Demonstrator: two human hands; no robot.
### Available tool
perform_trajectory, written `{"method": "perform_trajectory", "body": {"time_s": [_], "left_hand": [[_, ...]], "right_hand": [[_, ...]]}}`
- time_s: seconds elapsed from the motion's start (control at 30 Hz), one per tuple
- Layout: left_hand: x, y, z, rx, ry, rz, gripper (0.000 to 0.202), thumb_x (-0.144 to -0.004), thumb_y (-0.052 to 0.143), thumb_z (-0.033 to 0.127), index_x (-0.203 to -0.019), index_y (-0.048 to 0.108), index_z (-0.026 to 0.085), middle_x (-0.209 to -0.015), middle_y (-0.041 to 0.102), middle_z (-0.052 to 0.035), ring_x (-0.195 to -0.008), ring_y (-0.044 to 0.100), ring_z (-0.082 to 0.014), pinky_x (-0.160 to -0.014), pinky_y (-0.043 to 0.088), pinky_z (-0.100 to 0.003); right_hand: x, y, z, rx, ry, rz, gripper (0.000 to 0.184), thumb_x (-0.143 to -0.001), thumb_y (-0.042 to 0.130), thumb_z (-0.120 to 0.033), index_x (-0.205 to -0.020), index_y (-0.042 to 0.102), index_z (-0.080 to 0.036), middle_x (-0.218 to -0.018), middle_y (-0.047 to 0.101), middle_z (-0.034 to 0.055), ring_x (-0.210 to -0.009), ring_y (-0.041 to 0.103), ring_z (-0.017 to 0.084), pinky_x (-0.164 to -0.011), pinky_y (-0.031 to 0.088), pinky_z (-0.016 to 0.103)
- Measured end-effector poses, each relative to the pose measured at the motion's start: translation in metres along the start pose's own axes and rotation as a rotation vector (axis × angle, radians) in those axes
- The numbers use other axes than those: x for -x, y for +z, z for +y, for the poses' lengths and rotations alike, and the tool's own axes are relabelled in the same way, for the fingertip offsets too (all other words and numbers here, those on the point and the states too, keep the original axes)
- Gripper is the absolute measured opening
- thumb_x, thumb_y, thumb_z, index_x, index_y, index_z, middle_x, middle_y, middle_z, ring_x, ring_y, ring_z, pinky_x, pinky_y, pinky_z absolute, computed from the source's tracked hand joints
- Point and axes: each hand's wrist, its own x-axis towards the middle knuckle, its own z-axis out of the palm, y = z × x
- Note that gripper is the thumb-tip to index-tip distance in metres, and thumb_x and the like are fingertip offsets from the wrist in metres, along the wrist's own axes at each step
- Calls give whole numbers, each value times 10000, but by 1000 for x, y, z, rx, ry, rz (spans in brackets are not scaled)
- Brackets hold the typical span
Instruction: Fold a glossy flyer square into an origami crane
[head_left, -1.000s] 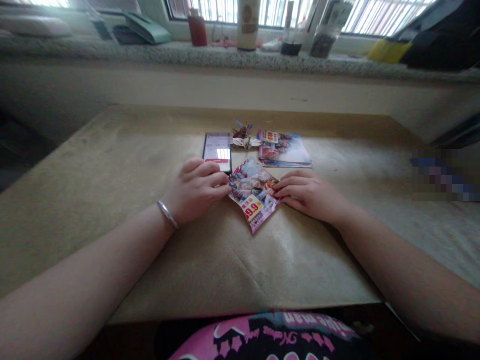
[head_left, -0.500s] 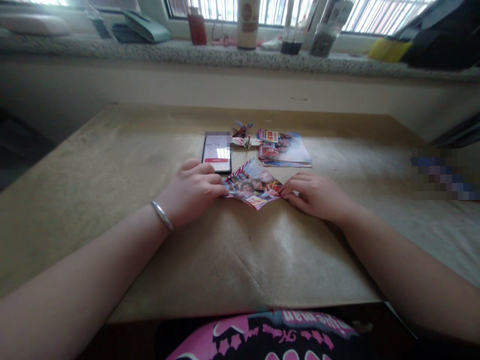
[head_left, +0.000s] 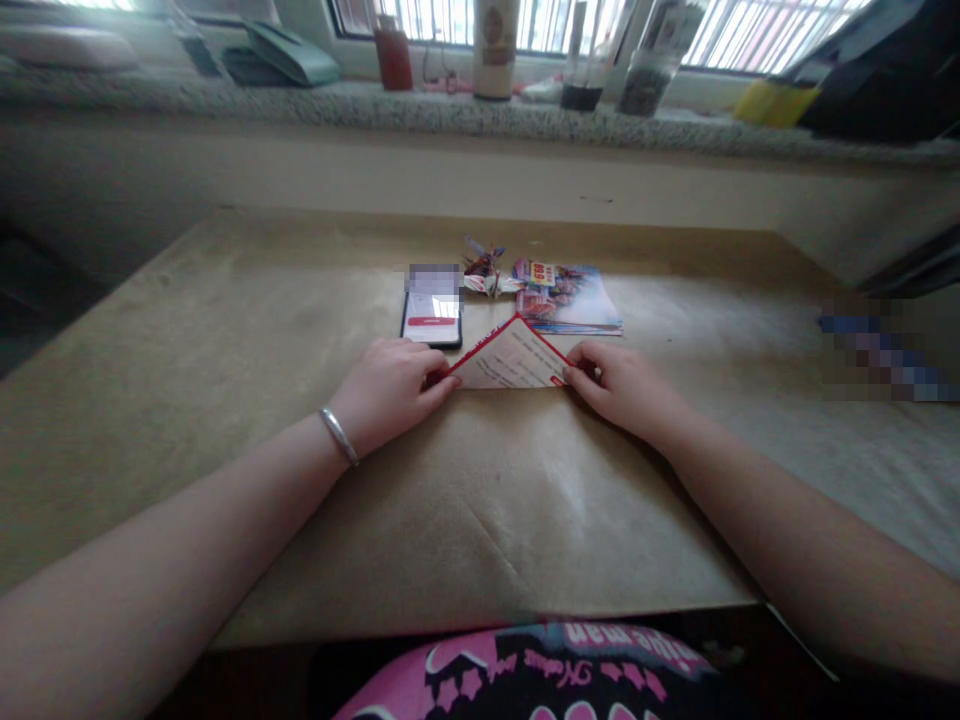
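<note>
A sheet of printed paper (head_left: pixel 511 362) is folded into a triangle, its point away from me and its fold along the near side. White with text and a red border shows on the face toward me. My left hand (head_left: pixel 397 385) pinches the left corner between thumb and fingers. At the opposite corner, my right hand (head_left: pixel 619 385) pinches the paper the same way. Just beyond the left hand lies a phone (head_left: pixel 432 325) with a lit screen. A stack of colourful printed sheets (head_left: pixel 581 300) sits behind the paper to the right.
Folded paper figures (head_left: pixel 486 268) stand between phone and stack. The table (head_left: pixel 375 540) has a creased cover. Bottles, including a red one (head_left: pixel 394 55), line the granite windowsill (head_left: pixel 420 112) at the back. A blurred bluish object (head_left: pixel 885 355) lies at far right.
The sheet was a diamond with its colourful side up; now it is a triangle showing its white text side. Both hands still grip its side corners.
</note>
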Motion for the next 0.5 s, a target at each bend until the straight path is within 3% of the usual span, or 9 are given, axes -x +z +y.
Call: {"method": "perform_trajectory", "body": {"time_s": [0.2,0.5], "left_hand": [[-3,5,1,-16,-60,-4,330,-893,466,439,-781,638,181,-750,667,-44,-688,583,-170,-645,362,-286],[-3,0,1,29,-147,-42,270,-852,539,435,-812,659,196,-760,670,-22,-668,569,-148,-619,355,-263]], "right_hand": [[-5,6,-3,-33,109,-18,220,-801,585,-403,-900,630,-212,-766,650,21,-660,549,152,-576,361,266],[-5,3,4,-108,98,-51,249,-797,614,-392,-979,686,-238,-731,625,10,-629,518,140,-558,360,263]]}}
